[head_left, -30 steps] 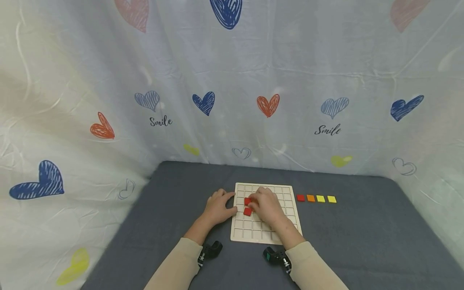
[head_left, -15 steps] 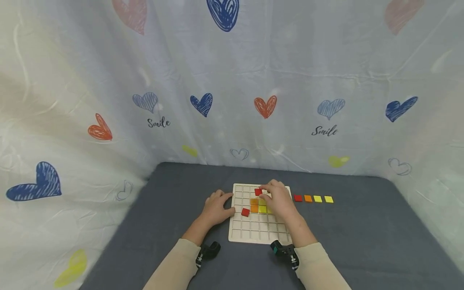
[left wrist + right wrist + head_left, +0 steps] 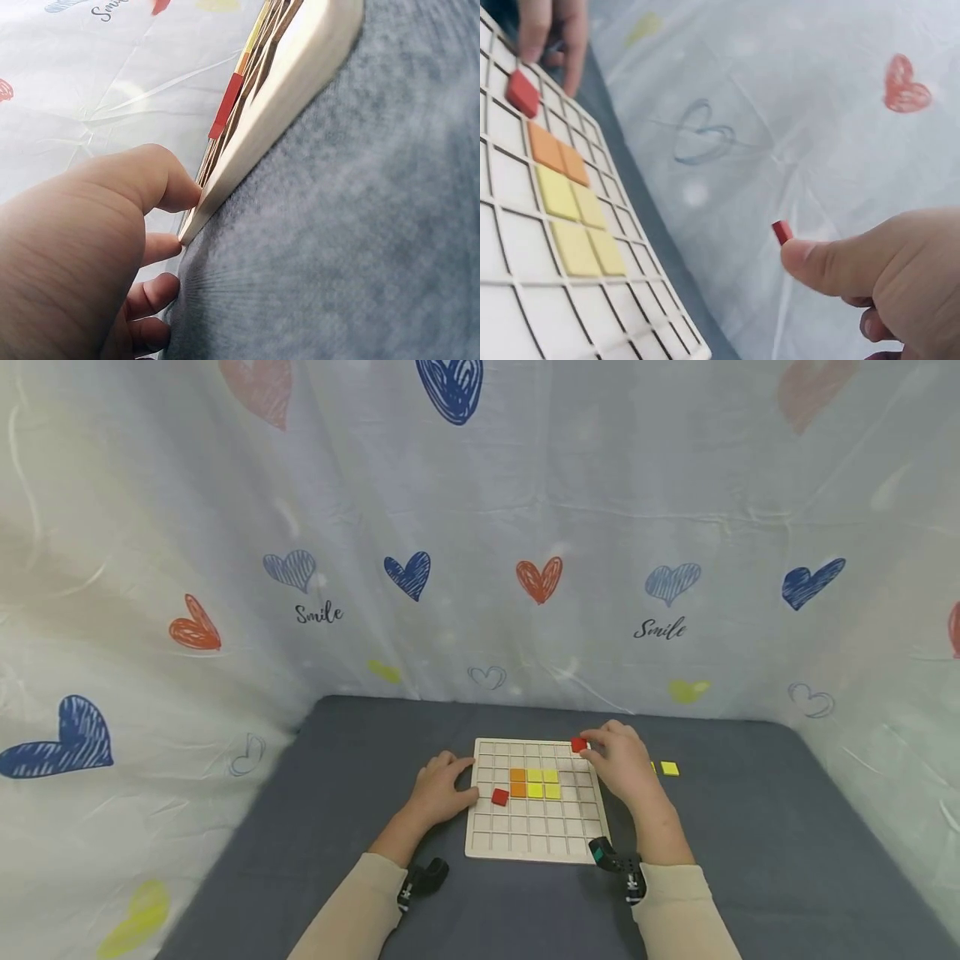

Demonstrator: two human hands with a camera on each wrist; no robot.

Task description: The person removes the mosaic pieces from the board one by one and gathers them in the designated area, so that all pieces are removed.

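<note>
A pale wooden grid board lies on the grey table. My left hand rests at its left edge, thumb and fingertips touching the rim, as the left wrist view also shows. Thumb and fingers of my right hand pinch a small red square tile, held up above the board's far right corner. On the grid, two orange tiles stand in a column beside a block of several yellow tiles. Left of them, a second red tile sits askew across the grid lines.
Right of the board, a yellow tile lies on the grey cloth, with another yellow one partly hidden behind my right hand. A white curtain printed with hearts hangs behind and beside the table.
My right hand has lifted the red tile off the grid's left part and carried it right and away, uncovering the orange and yellow tiles. The left hand stays at the board's edge.
</note>
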